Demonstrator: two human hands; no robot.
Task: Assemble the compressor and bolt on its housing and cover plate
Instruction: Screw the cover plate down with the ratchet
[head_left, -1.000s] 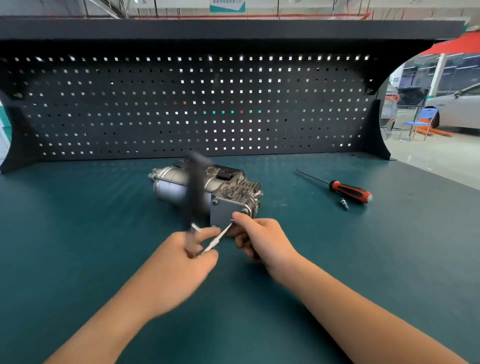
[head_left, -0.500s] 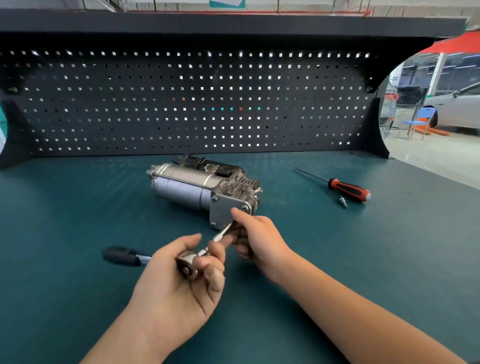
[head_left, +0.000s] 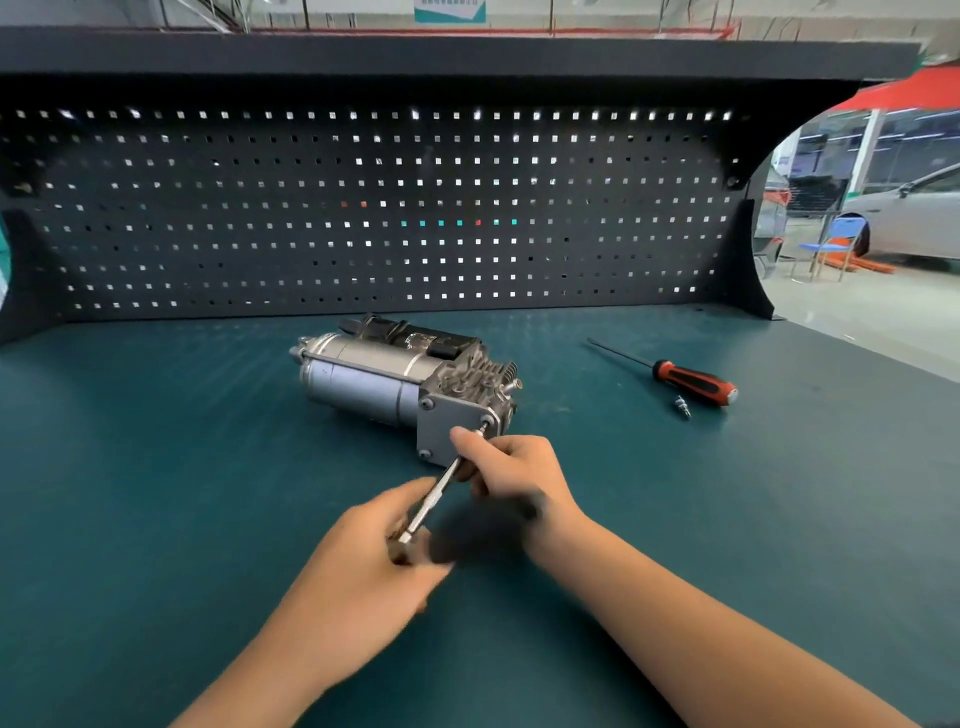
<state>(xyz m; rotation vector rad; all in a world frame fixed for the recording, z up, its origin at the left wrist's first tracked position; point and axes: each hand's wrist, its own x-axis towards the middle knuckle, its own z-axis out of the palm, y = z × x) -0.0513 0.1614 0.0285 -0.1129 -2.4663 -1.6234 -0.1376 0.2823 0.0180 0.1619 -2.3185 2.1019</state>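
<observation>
The silver compressor (head_left: 374, 379) lies on its side on the green bench, its square grey cover plate (head_left: 447, 426) facing me. A ratchet with a long extension (head_left: 434, 496) runs from the plate's right bolt (head_left: 487, 422) down to my left hand (head_left: 363, 577), which grips the ratchet head. The ratchet's dark handle is a motion blur to the right of that hand. My right hand (head_left: 519, 467) pinches the extension just below the bolt, hiding the plate's lower right corner.
A red-and-black screwdriver (head_left: 691, 382) lies to the right of the compressor, with a small loose bolt (head_left: 682, 406) beside its handle. A black pegboard (head_left: 363, 218) closes off the back of the bench. The bench's right edge opens onto a workshop floor.
The ratchet handle has swung from upright, round to the left, and now blurs on the right under my right wrist. My right hand has stayed on the extension at the bolt.
</observation>
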